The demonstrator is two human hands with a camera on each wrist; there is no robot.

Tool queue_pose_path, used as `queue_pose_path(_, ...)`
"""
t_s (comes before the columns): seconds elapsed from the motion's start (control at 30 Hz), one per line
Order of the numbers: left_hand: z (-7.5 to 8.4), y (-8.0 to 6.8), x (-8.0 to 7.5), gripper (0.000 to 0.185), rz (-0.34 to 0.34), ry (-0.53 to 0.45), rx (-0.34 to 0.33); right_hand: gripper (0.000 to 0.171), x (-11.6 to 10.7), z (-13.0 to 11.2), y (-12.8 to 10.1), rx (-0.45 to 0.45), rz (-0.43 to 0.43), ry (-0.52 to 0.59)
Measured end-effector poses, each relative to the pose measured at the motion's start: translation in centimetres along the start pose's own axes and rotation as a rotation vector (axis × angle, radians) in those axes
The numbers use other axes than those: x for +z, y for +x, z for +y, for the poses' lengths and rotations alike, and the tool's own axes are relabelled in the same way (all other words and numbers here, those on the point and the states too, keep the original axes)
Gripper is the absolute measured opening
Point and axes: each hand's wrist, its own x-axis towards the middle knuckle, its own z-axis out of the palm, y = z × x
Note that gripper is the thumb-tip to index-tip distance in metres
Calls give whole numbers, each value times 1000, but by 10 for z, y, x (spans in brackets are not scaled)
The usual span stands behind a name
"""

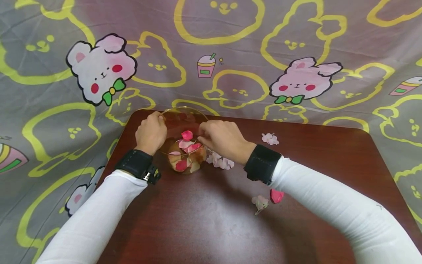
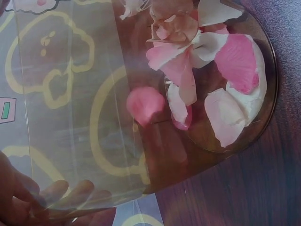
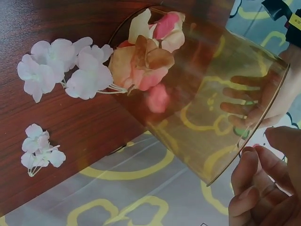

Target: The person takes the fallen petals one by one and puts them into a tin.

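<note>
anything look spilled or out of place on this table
Yes, mildly: a deep pink petal and a pale blossom lie loose on the table near the right sleeve, apart from the amber vase where other petals are gathered, so they look stray. More pale blossoms lie beside the vase. I see no obvious damage.

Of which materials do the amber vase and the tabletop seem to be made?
Amber vase: tinted glass or plastic, glossy; the left hand shows through its wall.
Tabletop: perhaps wood or laminate, semi-gloss; streaky grain and a pale reflection show.
</note>
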Motion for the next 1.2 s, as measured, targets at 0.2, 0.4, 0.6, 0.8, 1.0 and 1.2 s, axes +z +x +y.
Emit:
queue_pose_path(0.2,1,-1,0,41,-1,-3,0,16,-1,3,-1,2,10,15)
queue_pose_path(0.4,1,-1,-1,41,-1,-1,1,19,-2,7,-2,15,16,18)
queue_pose_path(0.6,2,-1,-2,41,-5,0,0,20,-4,16,-6,54,50,30)
queue_pose_path(0.8,2,-1,-2,42,-4,0,1,20,0,30,-9,120,81,55)
queue_pose_path(1.0,2,-1,-2,41,-1,2,0,22,9,46,-11,173,56,52)
queue_pose_path(1.2,2,0,-1,41,-2,6,-3,24,19,55,-13,195,24,53)
